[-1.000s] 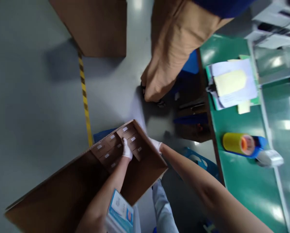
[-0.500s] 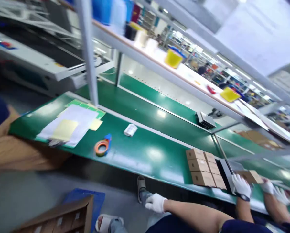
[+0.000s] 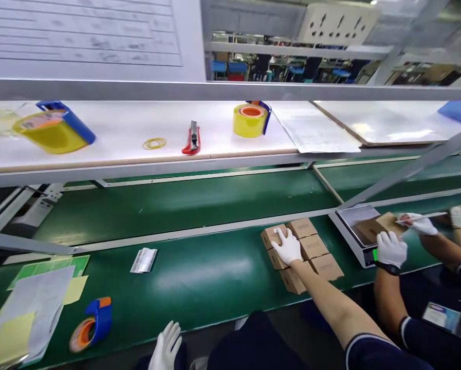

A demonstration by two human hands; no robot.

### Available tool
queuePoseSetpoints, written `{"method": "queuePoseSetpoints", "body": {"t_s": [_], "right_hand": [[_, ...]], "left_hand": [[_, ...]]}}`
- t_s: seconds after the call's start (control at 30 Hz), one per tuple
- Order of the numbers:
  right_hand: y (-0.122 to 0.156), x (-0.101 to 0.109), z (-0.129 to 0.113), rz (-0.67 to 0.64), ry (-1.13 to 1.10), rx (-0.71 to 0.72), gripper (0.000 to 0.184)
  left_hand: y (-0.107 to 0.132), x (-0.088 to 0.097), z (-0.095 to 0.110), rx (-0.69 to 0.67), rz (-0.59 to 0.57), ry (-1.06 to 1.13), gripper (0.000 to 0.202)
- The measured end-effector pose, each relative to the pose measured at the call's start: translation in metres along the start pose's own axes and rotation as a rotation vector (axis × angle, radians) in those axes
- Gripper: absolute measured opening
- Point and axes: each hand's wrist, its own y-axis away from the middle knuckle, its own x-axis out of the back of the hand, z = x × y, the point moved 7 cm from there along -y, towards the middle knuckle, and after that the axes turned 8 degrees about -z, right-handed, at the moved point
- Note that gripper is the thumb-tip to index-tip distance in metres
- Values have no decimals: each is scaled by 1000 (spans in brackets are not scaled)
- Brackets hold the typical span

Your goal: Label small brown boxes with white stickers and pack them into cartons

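Note:
My right hand [image 3: 288,246], in a white glove, reaches onto a group of small brown cardboard boxes [image 3: 313,246] on the green bench. Its fingers are spread over the rear left box [image 3: 271,237] and touch it; I see no firm grip. My left hand [image 3: 165,347], also gloved, hangs at the bench's front edge with fingers stretched out, holding nothing. A blue tape dispenser [image 3: 101,319] with an orange-cored roll and a folded silvery-white packet [image 3: 144,260] lie to its left and beyond it.
At right, a co-worker's gloved hands [image 3: 392,250] hold a cardboard box [image 3: 382,224] over a scale [image 3: 363,257]. Papers [image 3: 41,298] lie on the left. The shelf above carries tape dispensers [image 3: 249,123], a red cutter [image 3: 192,139] and a yellow rubber band [image 3: 154,143]. A metal strut [image 3: 407,167] slants across.
My view has swung right and levelled. My right hand has gone from hanging below the bench edge to the boxes. My left hand now shows at the bottom.

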Motion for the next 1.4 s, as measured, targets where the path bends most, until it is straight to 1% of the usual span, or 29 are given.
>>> {"method": "queuePoseSetpoints", "body": {"t_s": [0.03,0.1,0.13,0.17,0.23,0.27,0.3,0.33,0.37,0.4,0.43,0.47,0.53,0.57,0.63,0.73,0.8,0.87,1.0,1.1,1.17,1.2,1.23,1.27,1.3,1.33,1.37,1.4], "right_hand": [[4,-8,-10,0,-8,5,65],[19,-25,-46,-10,-24,53,68],[29,-34,-69,-19,-35,91,70],[41,-42,-93,-25,-49,136,71],[66,-59,-134,-38,-81,235,69],[77,-66,-148,-44,-93,275,67],[85,-71,-157,-48,-98,300,65],[88,-74,-160,-49,-100,307,63],[87,-76,-158,-49,-99,295,61],[80,-76,-155,-49,-100,271,60],[71,-74,-151,-51,-107,242,59],[59,-72,-150,-56,-122,215,59],[37,-67,-157,-79,-197,168,59],[29,-65,-165,-98,-257,145,58],[20,-64,-190,-140,-376,103,56],[22,-70,-227,-195,-476,67,51],[24,-75,-239,-239,-519,51,49],[21,-80,-238,-301,-580,41,50],[3,-87,-221,-451,-719,34,57],[-6,-89,-210,-560,-806,-8,66],[-2,-90,-208,-638,-852,-26,71],[3,-91,-209,-683,-870,-19,73],[11,-92,-211,-731,-881,0,74],[20,-95,-215,-781,-886,25,75],[30,-100,-219,-822,-876,55,75],[40,-107,-225,-841,-842,86,75],[49,-116,-231,-823,-788,116,73],[56,-123,-240,-737,-696,174,70]], "left_hand": [[-5,-15,9,-3,-47,-11,50],[-18,-55,30,-48,-168,-128,54],[-24,-79,43,-100,-220,-255,55],[-32,-104,57,-169,-268,-434,53],[-45,-157,84,-389,-359,-782,50],[-52,-180,92,-478,-406,-941,52],[-61,-198,97,-530,-449,-1093,60],[-69,-212,98,-556,-486,-1239,76],[-78,-219,98,-562,-514,-1368,92],[-85,-223,97,-560,-530,-1469,106],[-91,-223,96,-558,-537,-1539,115],[-95,-221,95,-561,-536,-1581,119],[-99,-217,94,-576,-519,-1601,117],[-99,-216,93,-582,-510,-1598,116],[-96,-217,89,-588,-499,-1594,118],[-90,-226,80,-594,-511,-1576,121],[-86,-231,77,-604,-523,-1566,122],[-84,-233,76,-610,-527,-1559,121],[-86,-235,83,-615,-531,-1532,115],[-88,-238,90,-621,-545,-1492,104],[-85,-232,92,-611,-539,-1459,93],[-81,-223,92,-603,-526,-1440,88],[-74,-210,91,-596,-504,-1420,84],[-64,-193,88,-591,-470,-1397,82],[-52,-170,84,-586,-424,-1371,82],[-36,-142,79,-575,-363,-1339,83],[-19,-109,71,-551,-289,-1300,83],[1,-71,62,-508,-200,-1253,84]]}}
